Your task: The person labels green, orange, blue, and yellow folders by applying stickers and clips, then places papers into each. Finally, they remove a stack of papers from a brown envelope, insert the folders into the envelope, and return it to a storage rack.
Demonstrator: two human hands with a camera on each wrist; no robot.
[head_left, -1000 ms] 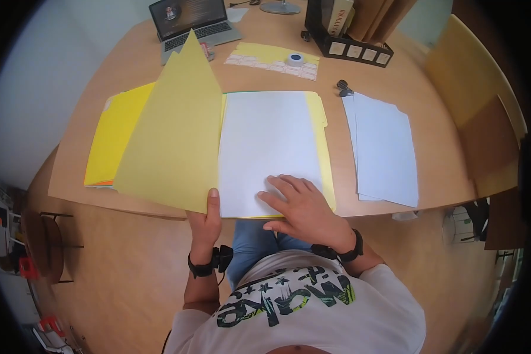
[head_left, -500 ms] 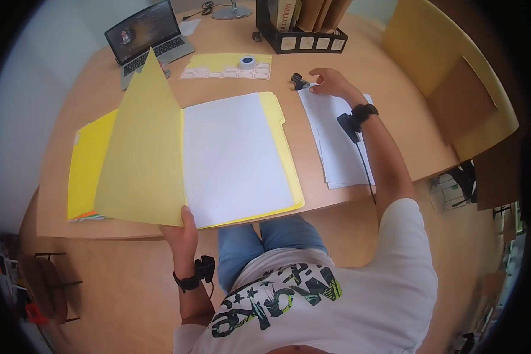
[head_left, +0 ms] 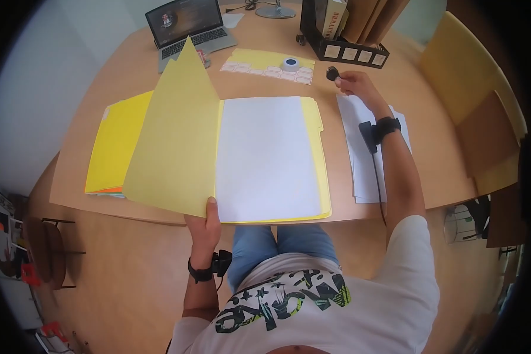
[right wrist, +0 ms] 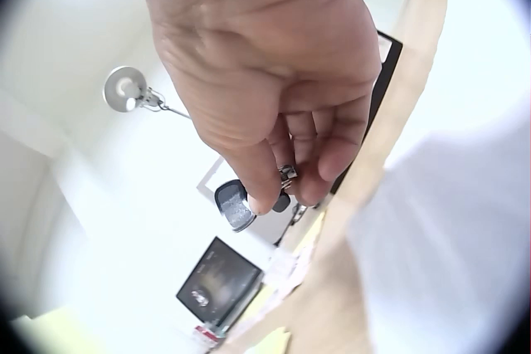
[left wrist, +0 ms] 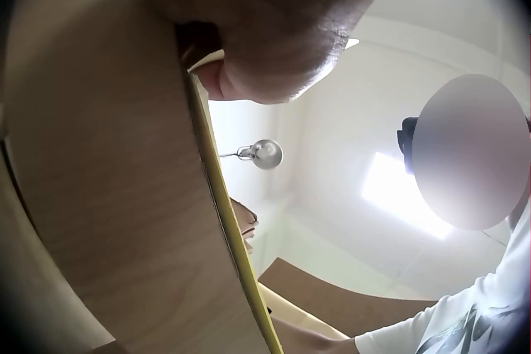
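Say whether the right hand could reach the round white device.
Likely yes: the device sits on a sheet near the right hand, nothing standing between, though its fingers pinch a black object.

Your table is light brown wood, and its far edge is round. Near you in the middle lies a pale yellow folder, open, with its left side lifted up. To your left is a bright yellow folder, with bits of orange poking out at the bottom. To your right are some loose white papers, not lined up neatly. Farther back you have an open laptop, a small white paper, a lamp's round foot, a yellow sheet with white labels and a black box.
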